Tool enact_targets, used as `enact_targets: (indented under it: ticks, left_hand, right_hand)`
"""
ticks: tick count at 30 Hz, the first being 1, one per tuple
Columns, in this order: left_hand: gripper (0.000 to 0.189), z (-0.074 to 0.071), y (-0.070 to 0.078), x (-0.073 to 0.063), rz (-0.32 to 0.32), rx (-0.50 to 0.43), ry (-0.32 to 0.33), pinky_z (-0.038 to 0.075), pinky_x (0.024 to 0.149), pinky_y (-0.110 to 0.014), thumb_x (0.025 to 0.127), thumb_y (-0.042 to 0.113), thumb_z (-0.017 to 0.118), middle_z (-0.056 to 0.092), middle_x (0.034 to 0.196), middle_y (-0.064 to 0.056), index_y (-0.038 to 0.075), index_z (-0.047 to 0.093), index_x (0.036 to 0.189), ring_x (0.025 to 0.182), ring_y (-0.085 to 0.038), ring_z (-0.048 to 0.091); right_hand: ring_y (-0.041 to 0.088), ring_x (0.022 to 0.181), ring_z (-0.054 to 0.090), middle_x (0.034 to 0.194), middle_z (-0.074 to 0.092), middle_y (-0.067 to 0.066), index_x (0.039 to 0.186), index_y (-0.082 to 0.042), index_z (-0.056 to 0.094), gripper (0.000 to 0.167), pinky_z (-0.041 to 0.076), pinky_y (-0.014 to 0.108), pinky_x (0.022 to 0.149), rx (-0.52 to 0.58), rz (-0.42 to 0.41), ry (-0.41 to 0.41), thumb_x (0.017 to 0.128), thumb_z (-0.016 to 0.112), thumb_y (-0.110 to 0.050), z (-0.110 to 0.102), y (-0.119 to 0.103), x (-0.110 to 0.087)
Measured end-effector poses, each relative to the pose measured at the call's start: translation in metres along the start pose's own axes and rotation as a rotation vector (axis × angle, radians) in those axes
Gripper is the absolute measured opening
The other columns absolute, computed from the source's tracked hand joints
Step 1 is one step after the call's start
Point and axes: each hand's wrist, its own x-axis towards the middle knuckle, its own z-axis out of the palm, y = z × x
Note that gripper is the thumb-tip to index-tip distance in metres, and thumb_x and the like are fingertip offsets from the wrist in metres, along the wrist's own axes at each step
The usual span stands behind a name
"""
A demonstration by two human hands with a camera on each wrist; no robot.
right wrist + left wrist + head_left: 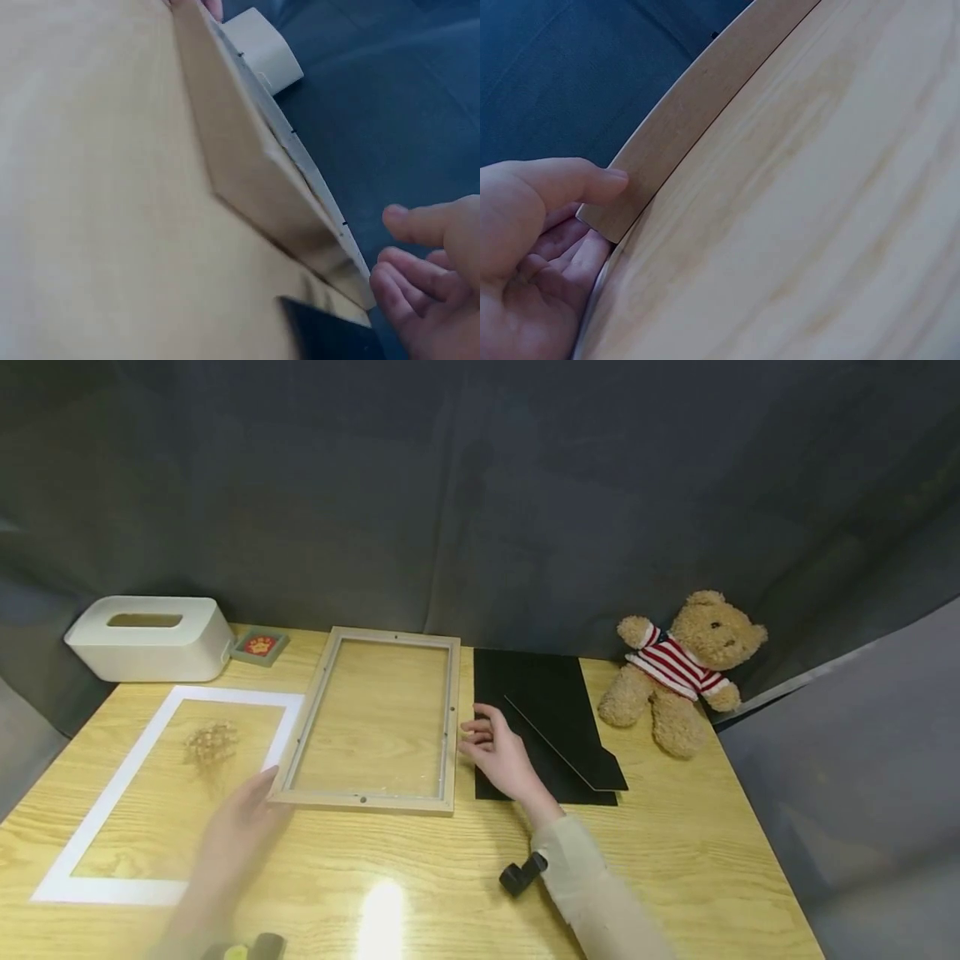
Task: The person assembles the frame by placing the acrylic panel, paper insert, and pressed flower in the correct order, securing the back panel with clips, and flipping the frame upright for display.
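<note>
A light wooden picture frame (453, 743) lies on the table, with small dark fasteners along its inner edge and table grain showing through its middle. My left hand (243, 818) grips its near left corner. In the left wrist view, the thumb (604, 185) lies on the frame's side and the fingers curl at the corner. My right hand (501, 752) is just off the frame's right side, fingers loosely bent, holding nothing; the right wrist view shows a gap between its fingertips and the frame. Behind it lies a black backing board (525, 672) with a slanted flap.
A white rectangular border (112, 785) lies at left, with a brown dried-looking cluster (210, 743) inside it. Along the back stand a white tissue box (161, 647) and a small square with a red paw print (260, 646). A teddy bear (675, 672) sits back right.
</note>
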Motion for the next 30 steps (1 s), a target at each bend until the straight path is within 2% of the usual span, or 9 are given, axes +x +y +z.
enact_targets:
  ticks: [4,7,10,15,21,25,30]
  left_hand:
    - [0.076,0.000,-0.001,0.000,-0.007,0.010,0.004,0.030,0.088,-0.077,0.088,0.063,0.051,0.036,0.150,-0.010,0.031,0.024,0.151,0.129,-0.043,0.039]
    - [0.076,0.000,0.000,0.000,0.005,0.000,0.006,0.030,0.089,-0.076,0.089,0.062,0.051,0.034,0.151,-0.010,0.029,0.024,0.152,0.130,-0.044,0.037]
    - [0.074,0.000,0.001,-0.001,0.012,-0.017,0.010,0.029,0.089,-0.076,0.089,0.061,0.052,0.033,0.152,-0.008,0.030,0.026,0.151,0.131,-0.043,0.036]
    - [0.073,0.000,0.004,-0.001,-0.004,-0.024,0.010,0.028,0.088,-0.077,0.088,0.062,0.053,0.035,0.151,-0.006,0.033,0.027,0.150,0.131,-0.042,0.037]
    - [0.075,0.000,0.006,-0.002,0.001,-0.049,-0.004,0.029,0.091,-0.076,0.089,0.060,0.054,0.031,0.152,-0.005,0.031,0.024,0.151,0.132,-0.042,0.035]
    - [0.074,0.000,0.005,-0.002,0.004,-0.055,-0.008,0.030,0.091,-0.075,0.090,0.058,0.054,0.030,0.153,-0.004,0.030,0.023,0.152,0.133,-0.042,0.035]
    - [0.072,0.000,0.003,0.000,0.007,-0.041,0.008,0.030,0.091,-0.075,0.089,0.059,0.054,0.031,0.152,-0.004,0.031,0.027,0.150,0.132,-0.041,0.036]
  right_hand:
    - [0.027,0.100,0.061,0.117,0.063,0.013,0.140,-0.007,0.037,0.064,0.053,0.033,0.082,0.004,-0.037,-0.013,0.086,0.071,-0.007,0.008,0.001,-0.032]
    - [0.027,0.101,0.060,0.120,0.062,0.011,0.141,-0.005,0.035,0.067,0.052,0.034,0.084,-0.026,-0.077,-0.034,0.086,0.072,-0.011,0.014,0.002,-0.046]
    - [0.025,0.101,0.060,0.122,0.062,0.008,0.142,-0.004,0.035,0.068,0.051,0.035,0.086,-0.051,-0.097,-0.032,0.086,0.073,-0.015,0.020,0.003,-0.052]
    - [0.023,0.105,0.057,0.125,0.061,0.003,0.142,-0.005,0.036,0.069,0.049,0.037,0.088,-0.097,-0.079,-0.024,0.086,0.073,-0.020,0.025,0.004,-0.056]
    - [0.019,0.114,0.049,0.132,0.057,-0.003,0.146,-0.010,0.034,0.070,0.047,0.037,0.092,-0.164,-0.085,-0.054,0.087,0.071,-0.024,0.028,0.001,-0.058]
    - [0.020,0.115,0.049,0.132,0.058,-0.002,0.146,-0.009,0.034,0.070,0.047,0.039,0.092,-0.108,-0.092,-0.044,0.087,0.072,-0.018,0.028,0.000,-0.059]
    - [0.026,0.110,0.055,0.127,0.062,0.004,0.143,-0.007,0.037,0.066,0.047,0.046,0.087,0.061,-0.116,0.003,0.086,0.071,-0.004,0.027,0.003,-0.056]
